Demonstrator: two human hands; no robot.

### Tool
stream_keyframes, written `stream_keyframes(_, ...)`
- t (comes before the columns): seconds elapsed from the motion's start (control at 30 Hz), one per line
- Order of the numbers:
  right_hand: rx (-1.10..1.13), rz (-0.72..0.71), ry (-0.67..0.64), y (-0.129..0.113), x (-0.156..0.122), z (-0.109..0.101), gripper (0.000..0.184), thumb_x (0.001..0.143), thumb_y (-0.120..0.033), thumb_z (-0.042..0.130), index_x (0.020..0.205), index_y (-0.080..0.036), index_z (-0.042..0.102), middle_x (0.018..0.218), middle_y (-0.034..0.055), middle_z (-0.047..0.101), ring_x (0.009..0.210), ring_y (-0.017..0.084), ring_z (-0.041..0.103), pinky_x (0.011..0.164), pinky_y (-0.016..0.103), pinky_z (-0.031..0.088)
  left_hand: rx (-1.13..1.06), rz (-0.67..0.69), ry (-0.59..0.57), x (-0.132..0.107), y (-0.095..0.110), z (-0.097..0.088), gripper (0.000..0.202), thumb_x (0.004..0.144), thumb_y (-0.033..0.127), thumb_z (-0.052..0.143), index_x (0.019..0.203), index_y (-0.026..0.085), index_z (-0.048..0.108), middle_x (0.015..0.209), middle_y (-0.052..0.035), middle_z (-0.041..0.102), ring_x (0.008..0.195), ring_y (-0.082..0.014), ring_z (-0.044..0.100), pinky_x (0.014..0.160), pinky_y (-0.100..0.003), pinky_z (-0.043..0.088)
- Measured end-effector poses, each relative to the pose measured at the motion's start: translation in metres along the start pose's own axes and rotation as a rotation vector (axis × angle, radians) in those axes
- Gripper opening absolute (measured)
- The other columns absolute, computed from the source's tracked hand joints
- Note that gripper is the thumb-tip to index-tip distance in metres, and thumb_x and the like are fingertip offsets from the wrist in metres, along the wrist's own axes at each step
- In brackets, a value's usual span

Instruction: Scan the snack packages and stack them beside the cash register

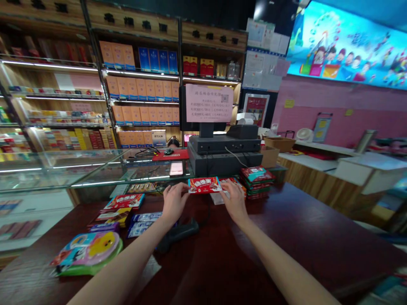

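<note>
A red and blue snack packet (204, 185) is stretched level between my two hands above the dark wooden table. My left hand (174, 203) pinches its left end, and my right hand (234, 201) pinches its right end. Just behind my right hand lies another red packet (243, 189), partly covered by the fingers. A stack of red and green packets (257, 180) stands to the right. Below my left wrist rests a black barcode scanner (181, 233). Blue and white wrapped snacks (140, 224) lie left of my left forearm.
More red packets (125, 201), a yellow box (120, 216) and a bagged toy set (90, 250) lie on the table's left. Behind stand a cash register (227, 146), a phone (176, 168) on the glass counter (95, 173) and shelves of boxed goods.
</note>
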State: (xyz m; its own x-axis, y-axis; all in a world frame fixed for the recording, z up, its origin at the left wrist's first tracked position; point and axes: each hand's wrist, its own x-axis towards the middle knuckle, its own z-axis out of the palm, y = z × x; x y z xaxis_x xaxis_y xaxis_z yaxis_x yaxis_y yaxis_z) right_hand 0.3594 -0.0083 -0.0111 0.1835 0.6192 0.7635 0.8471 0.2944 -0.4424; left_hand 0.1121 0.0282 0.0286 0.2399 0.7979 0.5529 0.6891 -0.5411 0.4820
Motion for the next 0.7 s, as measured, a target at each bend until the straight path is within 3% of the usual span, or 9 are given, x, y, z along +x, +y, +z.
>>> stream_keyframes(0.2,-0.08,0.06,0.018,0.027,0.0,-0.012,0.024,0.095,-0.03,0.047,0.11,-0.022,0.064,0.117,0.0112,0.071,0.128,0.029,0.055,0.111,0.052,0.03,-0.013,-0.028,-0.035,0.012,0.025,0.026,0.015,0.086,0.02,0.061,0.099,0.027,0.064,0.105,-0.0017,0.077,0.112,-0.0227,0.067,0.113,-0.05,0.029)
stream_keyframes(0.4,-0.091,0.13,-0.007,0.045,0.0,-0.018,0.022,0.092,-0.025,0.049,0.108,-0.022,0.064,0.114,0.0108,0.071,0.113,0.028,0.061,0.099,0.045,0.041,-0.017,-0.036,-0.059,0.017,0.038,0.053,0.014,0.088,0.019,0.059,0.099,0.026,0.064,0.105,-0.0029,0.076,0.111,-0.0231,0.066,0.112,-0.048,0.03)
stream_keyframes(0.7,-0.223,0.193,-0.046,0.057,-0.002,-0.017,0.023,0.091,-0.018,0.051,0.109,-0.022,0.065,0.127,0.0149,0.064,0.127,0.031,0.054,0.095,0.048,0.044,-0.031,-0.039,-0.064,0.02,0.045,0.084,0.013,0.09,0.019,0.058,0.101,0.026,0.063,0.106,-0.0023,0.076,0.11,-0.0227,0.066,0.108,-0.045,0.032)
